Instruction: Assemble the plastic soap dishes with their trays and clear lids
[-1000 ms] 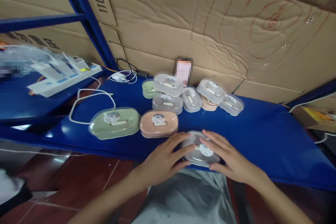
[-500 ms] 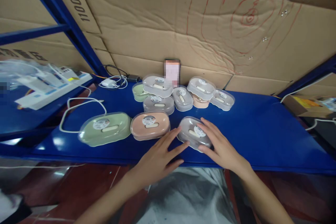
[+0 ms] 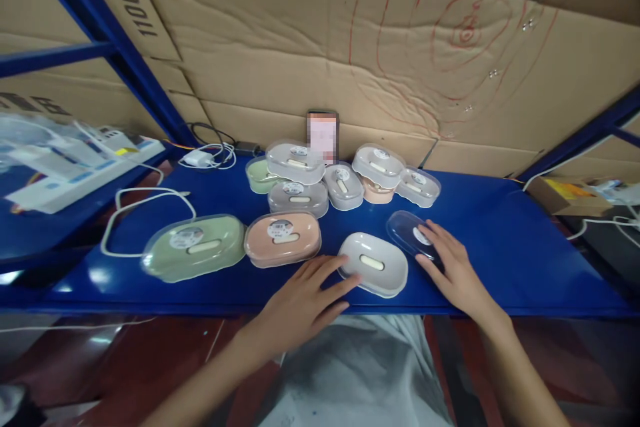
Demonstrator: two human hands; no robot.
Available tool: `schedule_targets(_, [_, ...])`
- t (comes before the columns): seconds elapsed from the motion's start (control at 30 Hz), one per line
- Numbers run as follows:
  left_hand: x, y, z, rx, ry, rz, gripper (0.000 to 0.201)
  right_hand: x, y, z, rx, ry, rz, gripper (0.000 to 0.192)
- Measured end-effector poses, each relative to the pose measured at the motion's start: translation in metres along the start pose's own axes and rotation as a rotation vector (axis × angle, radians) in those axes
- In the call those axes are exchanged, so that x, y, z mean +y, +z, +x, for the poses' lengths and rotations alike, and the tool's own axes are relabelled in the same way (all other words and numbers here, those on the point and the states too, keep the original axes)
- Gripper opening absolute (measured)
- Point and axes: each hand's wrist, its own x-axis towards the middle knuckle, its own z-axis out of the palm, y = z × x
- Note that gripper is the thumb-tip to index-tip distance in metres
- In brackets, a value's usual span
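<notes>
A grey oval soap dish (image 3: 393, 275) lies uncovered near the table's front edge, with a small cream bar in its middle. My left hand (image 3: 307, 293) has its fingers spread, the fingertips touching the dish's left end. To the right of the dish is its clear lid (image 3: 405, 230), low over the blue table and bearing a round label. My right hand (image 3: 453, 267) grips the lid's right end, fingers on top and thumb at the near side. A lidded peach soap dish (image 3: 305, 243) and a lidded green soap dish (image 3: 220, 250) stand to the left.
Several lidded soap dishes (image 3: 300, 200) are grouped at the back, some stacked. A phone (image 3: 323, 137) leans on the cardboard wall (image 3: 260, 47) behind them. White cable (image 3: 107, 227) and a power strip (image 3: 60, 190) are at left; an open carton (image 3: 565, 197) sits at right.
The clear lid has come off the grey soap dish and moved right with my right hand. My left hand has stayed at the dish's left end. The view has shifted slightly.
</notes>
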Motion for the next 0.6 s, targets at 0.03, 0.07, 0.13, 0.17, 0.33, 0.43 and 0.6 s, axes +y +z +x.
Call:
schedule_targets(0.03, [0.0, 0.001, 0.0, 0.022, -0.015, 0.001, 0.041, 0.012, -0.003, -0.004, 0.016, 0.036, -0.056, 0.059])
schedule_targets(0.07, [0.001, 0.002, 0.0, 0.054, -0.035, 0.011, 0.041, 0.024, -0.006, -0.007, 0.028, 0.066, -0.103, 0.057])
schedule_targets(0.13, [0.002, 0.005, -0.001, 0.126, -0.08, 0.036, 0.041, 0.045, -0.014, -0.002, 0.042, 0.097, -0.151, 0.057])
schedule_targets(0.17, [0.002, 0.005, -0.002, 0.157, -0.098, 0.047, 0.039, 0.053, -0.019, 0.006, 0.046, 0.092, -0.148, 0.058])
schedule_targets(0.33, [0.006, 0.001, 0.004, 0.199, -0.055, 0.071, 0.023, 0.087, -0.038, 0.105, 0.03, -0.012, -0.116, 0.066])
schedule_targets(0.43, [0.01, -0.006, 0.021, 0.114, 0.04, 0.125, 0.023, 0.102, -0.037, 0.163, -0.099, -0.078, -0.061, 0.071])
schedule_targets(0.6, [0.013, -0.003, 0.074, -0.063, 0.15, 0.286, 0.021, 0.12, -0.029, 0.173, -0.073, -0.062, -0.077, 0.068])
